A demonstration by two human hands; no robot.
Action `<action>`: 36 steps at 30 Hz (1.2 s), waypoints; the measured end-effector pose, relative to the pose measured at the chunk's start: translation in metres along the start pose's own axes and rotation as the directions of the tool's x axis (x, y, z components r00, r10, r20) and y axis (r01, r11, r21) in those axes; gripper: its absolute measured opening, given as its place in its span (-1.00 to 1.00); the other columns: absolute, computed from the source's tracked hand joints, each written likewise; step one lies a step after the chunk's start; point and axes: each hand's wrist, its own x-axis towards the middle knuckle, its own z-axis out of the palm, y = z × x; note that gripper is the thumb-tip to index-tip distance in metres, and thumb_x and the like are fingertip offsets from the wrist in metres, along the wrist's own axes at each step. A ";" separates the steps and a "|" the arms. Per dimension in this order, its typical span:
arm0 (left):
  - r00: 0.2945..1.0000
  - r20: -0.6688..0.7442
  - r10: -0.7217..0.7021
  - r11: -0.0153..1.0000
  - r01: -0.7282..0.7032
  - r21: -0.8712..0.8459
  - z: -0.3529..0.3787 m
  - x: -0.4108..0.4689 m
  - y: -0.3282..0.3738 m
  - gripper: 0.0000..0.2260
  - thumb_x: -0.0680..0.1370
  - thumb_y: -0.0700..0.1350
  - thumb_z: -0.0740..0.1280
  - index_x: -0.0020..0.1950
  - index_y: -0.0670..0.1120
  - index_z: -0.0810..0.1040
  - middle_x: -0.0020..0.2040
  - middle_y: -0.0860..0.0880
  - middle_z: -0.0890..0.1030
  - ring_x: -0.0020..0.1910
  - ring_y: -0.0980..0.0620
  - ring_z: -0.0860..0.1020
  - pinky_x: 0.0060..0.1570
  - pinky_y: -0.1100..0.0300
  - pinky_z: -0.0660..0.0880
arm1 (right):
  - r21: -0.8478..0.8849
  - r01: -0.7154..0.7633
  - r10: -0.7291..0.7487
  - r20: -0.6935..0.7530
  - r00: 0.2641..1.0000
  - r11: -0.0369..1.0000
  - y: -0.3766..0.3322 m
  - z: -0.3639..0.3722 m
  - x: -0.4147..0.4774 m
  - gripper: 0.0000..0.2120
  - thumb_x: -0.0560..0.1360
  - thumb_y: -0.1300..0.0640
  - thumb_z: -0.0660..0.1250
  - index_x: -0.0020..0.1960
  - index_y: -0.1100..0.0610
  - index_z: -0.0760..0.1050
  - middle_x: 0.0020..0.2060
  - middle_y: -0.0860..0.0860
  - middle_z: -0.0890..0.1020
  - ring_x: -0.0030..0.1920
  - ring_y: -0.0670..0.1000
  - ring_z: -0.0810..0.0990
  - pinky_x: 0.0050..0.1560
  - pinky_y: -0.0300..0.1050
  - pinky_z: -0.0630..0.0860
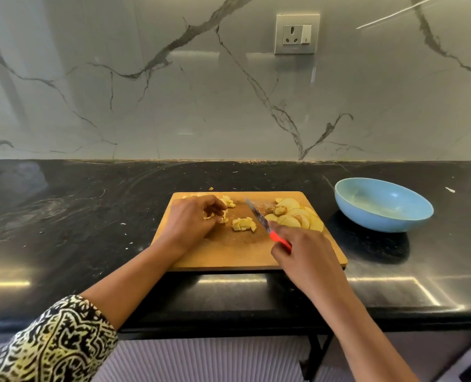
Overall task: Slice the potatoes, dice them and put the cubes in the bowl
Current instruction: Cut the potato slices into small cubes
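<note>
Potato cubes on cutting board; blue bowl holds none.

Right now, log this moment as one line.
left hand on potato cubes | right hand holds knife | slices undiced | bowl empty

No readable text, label, brand or number shows anywhere (the wall socket bears none).
</note>
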 end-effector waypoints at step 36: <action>0.975 0.119 0.189 0.862 -0.223 0.456 0.014 0.046 0.009 -0.78 0.57 0.04 0.30 0.18 0.08 0.60 0.10 0.06 0.63 0.10 0.08 0.53 0.31 0.09 0.22 | 0.396 -0.178 0.271 -0.193 0.943 0.901 0.061 0.006 0.014 -0.66 0.55 0.08 0.31 0.33 -0.03 0.50 -0.44 -0.09 0.48 -0.44 -0.01 0.46 -0.32 0.04 0.54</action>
